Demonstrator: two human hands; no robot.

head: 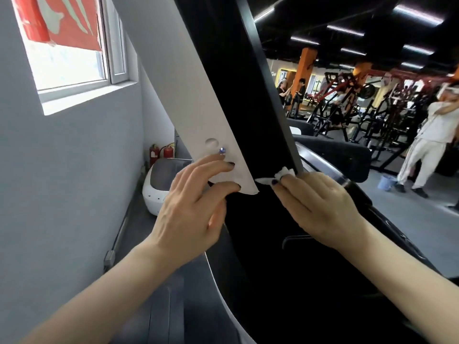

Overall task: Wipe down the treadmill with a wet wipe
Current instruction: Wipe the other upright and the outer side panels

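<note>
The right hand [320, 207] pinches a crumpled white wet wipe [284, 173] against the black upright of the treadmill [238, 100], low on the post. The left hand [191, 207] rests with relaxed fingers on the post's white side panel [178, 78], apparently steadying it. Two red fire extinguishers [161, 153] stand by the wall.

left grip [196, 202]: fingers extended, pressing | right grip [320, 202]: apparently pinching

Bright window [69, 48] daylight, wide-angle edge distortion
</note>
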